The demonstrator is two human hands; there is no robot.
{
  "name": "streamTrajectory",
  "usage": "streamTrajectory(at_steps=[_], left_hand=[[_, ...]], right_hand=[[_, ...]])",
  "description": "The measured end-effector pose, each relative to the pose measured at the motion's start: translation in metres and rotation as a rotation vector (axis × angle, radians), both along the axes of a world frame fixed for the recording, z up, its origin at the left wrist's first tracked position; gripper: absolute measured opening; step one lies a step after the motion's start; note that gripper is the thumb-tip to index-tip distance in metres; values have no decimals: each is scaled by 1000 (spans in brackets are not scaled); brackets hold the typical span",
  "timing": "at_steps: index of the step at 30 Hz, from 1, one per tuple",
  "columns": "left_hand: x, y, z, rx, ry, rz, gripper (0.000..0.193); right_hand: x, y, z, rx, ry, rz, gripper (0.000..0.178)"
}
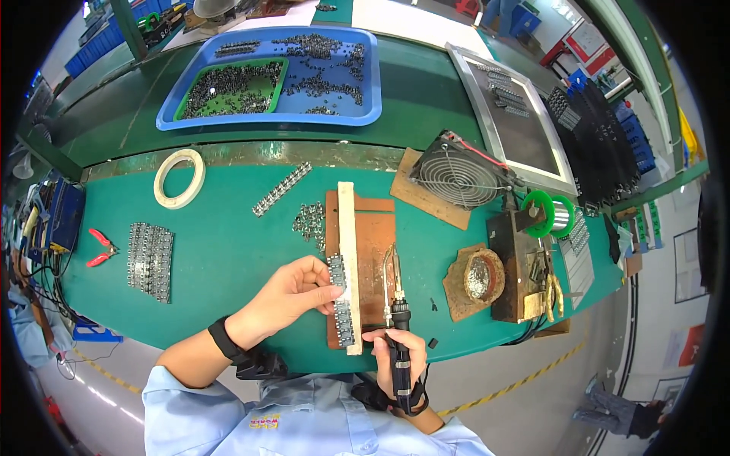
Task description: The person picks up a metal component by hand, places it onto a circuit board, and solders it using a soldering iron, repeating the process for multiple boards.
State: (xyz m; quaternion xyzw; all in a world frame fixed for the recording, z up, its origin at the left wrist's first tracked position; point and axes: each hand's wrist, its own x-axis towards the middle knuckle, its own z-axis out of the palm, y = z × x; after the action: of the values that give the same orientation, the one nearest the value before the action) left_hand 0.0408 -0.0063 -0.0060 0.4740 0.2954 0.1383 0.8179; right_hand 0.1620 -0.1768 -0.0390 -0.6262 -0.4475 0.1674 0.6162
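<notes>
Head view: my left hand has its fingers curled narrow, thumb touching the slim black-and-silver segmented strip; whether they pinch it, I cannot tell. The strip's long axis runs away from me, along the left side of the straight cream-coloured bar on the flat brown board. Right of that bar, my right hand has fingers wrapped around a black-handled soldering iron, metal tip pointing away from me. My left is nearer the strip; the green desk lies beneath the board.
</notes>
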Motion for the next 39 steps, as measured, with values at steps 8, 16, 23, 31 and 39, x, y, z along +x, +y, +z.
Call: streamTrajectory(at_steps=[8, 16, 23, 31, 39], left_hand=[[-3, -7, -6, 8, -18, 8, 13], [2, -7, -10, 27, -59, 25, 14], [3, -4, -9, 20, -51, 1, 14], [3, -9, -9, 17, -41, 33, 14], [-1, -3, 1, -23, 63, -83, 17]], right_hand=[[-5, -6, -4, 54, 3, 7, 25], [0, -5, -3, 36, -69, 37, 27], [-4, -4, -4, 44, 25, -14, 25], [-5, -4, -3, 9, 3, -3, 25], [0, -5, -6, -17, -64, 59, 28]])
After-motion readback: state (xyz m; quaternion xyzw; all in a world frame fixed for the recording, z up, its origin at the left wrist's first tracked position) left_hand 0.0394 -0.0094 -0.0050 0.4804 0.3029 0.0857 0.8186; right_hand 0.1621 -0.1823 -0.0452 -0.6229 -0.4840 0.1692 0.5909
